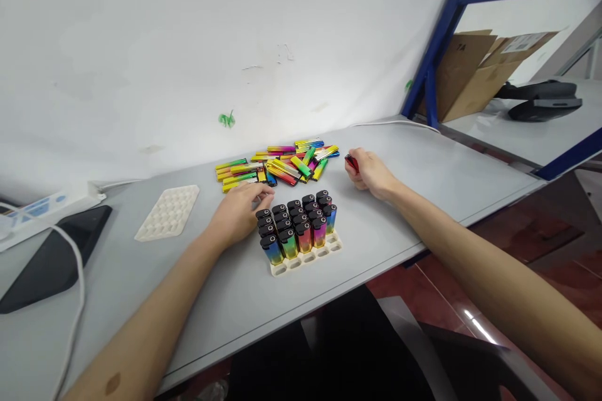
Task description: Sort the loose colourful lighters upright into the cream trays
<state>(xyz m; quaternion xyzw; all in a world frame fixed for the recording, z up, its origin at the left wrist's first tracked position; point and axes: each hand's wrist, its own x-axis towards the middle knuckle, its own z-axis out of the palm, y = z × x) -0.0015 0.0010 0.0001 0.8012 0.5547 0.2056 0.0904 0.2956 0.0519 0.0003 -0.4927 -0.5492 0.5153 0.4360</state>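
My right hand [367,171] is closed around a lighter [351,163], whose black top and a bit of red show at the fingers. It is held to the right of a loose pile of shiny multicoloured lighters [296,166]. My left hand [243,209] lies on the table with its fingers stretched out and nothing in them, between the pile and a cream holder [309,258]. Several lighters [303,235] with black tops stand upright in rows in that holder. Along its front edge and at the right end, bare holes show.
A second cream holder [168,213] lies on the left of the grey table [376,232]. Beyond it are a black tablet-like slab [56,257], a white power strip [56,207] and a white cable. A blue metal frame [430,50] and cardboard boxes [484,72] stand right.
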